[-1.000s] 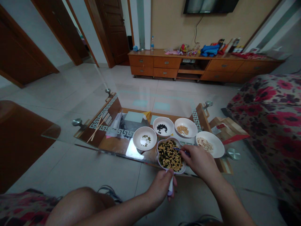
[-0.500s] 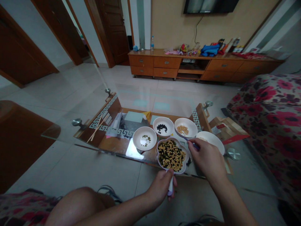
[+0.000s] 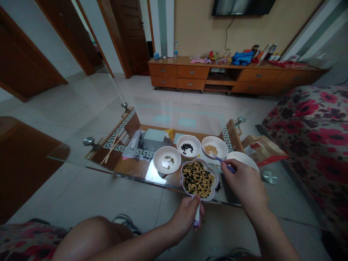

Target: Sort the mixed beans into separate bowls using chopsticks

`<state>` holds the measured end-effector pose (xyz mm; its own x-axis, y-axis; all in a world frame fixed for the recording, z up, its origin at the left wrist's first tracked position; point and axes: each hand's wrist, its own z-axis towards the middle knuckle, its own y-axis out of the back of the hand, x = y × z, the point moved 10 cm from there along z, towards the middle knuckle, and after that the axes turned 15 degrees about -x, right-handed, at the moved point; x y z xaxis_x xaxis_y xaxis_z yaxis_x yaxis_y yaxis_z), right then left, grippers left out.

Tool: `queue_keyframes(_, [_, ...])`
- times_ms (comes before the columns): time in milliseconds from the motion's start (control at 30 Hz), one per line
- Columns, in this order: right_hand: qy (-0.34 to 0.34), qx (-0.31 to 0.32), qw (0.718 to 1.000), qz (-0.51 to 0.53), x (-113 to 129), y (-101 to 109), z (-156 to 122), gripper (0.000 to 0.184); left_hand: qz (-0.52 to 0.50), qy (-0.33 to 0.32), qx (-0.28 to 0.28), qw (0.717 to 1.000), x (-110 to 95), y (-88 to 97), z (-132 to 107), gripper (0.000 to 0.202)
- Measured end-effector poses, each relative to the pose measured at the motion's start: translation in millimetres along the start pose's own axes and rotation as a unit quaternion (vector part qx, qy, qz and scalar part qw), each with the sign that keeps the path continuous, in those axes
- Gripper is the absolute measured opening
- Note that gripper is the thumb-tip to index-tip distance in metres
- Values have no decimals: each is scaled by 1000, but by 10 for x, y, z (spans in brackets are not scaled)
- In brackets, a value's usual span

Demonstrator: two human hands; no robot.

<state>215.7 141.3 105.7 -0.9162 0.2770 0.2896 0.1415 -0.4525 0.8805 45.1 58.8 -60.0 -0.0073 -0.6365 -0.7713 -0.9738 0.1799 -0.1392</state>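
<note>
A flower-shaped bowl (image 3: 214, 179) full of mixed dark and yellow beans sits at the near edge of the glass table. My left hand (image 3: 186, 217) is closed round its white handle (image 3: 197, 214). My right hand (image 3: 244, 181) pinches a thin blue tool (image 3: 220, 159), whose tip reaches over the rim of the white bowl of yellow beans (image 3: 214, 146). Beside that one stand a white bowl with black beans (image 3: 189, 145) and a white bowl with a few green beans (image 3: 167, 159). Another white bowl (image 3: 243, 157) is partly hidden behind my right hand.
The glass table top (image 3: 163, 112) has metal studs at its corners and a wooden shelf below with chopsticks (image 3: 112, 145) and papers. A flowered sofa (image 3: 312, 119) is on the right, a long wooden TV cabinet (image 3: 231, 74) at the back. My bare knee (image 3: 89, 235) is at the bottom left.
My right hand lifted the blue tool out of the mixed-bean bowl and carried it right and back, toward the bowl of yellow beans. My left hand stayed on the handle.
</note>
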Motion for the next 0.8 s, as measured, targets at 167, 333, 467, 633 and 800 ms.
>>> queue_keyframes(167, [-13, 59, 998, -32, -79, -80, -10, 27, -10, -2, -7, 1000, -14, 11, -6, 73])
queue_keyframes(333, [-5, 105, 990, -99, -133, -105, -46, 27, -16, -3, -2, 1000, -27, 7, -18, 73])
queue_keyframes(467, [-14, 137, 982, -126, -151, -139, -111, 28, -12, -2, -2, 1000, -12, 11, -2, 74])
queue_keyframes(633, [-19, 141, 978, -150, -126, -182, -181, 33, -21, -1, -7, 1000, -2, 21, 10, 73])
queue_keyframes(800, [-32, 141, 977, -160, -116, -218, -211, 37, -24, 3, -6, 1000, 13, 15, 7, 73])
